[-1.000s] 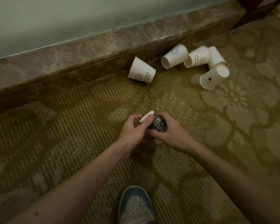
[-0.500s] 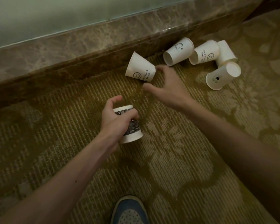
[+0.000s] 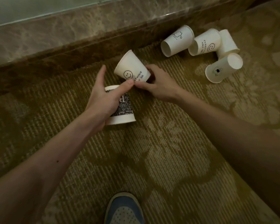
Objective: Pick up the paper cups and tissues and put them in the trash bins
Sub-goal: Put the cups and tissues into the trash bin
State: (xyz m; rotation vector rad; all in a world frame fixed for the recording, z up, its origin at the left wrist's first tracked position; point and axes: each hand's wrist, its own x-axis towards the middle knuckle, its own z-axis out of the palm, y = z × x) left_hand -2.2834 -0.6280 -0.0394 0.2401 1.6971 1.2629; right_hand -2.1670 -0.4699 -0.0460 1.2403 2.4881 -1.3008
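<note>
1. Head view: the left hand grips a black-printed paper cup over the carpet.
2. The right hand pinches a tilted smiley-face cup near the marble ledge.
3. Four white cups lie on the carpet to the right.

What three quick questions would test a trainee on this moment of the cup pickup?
1. True or false: the left hand holds the black-patterned cup.
2. How many loose cups lie on the carpet, untouched by either hand?
3. The right hand has its grip on: A the smiley cup, B a tissue, C a shoe.
Key: 1 true; 2 four; 3 A.
</note>
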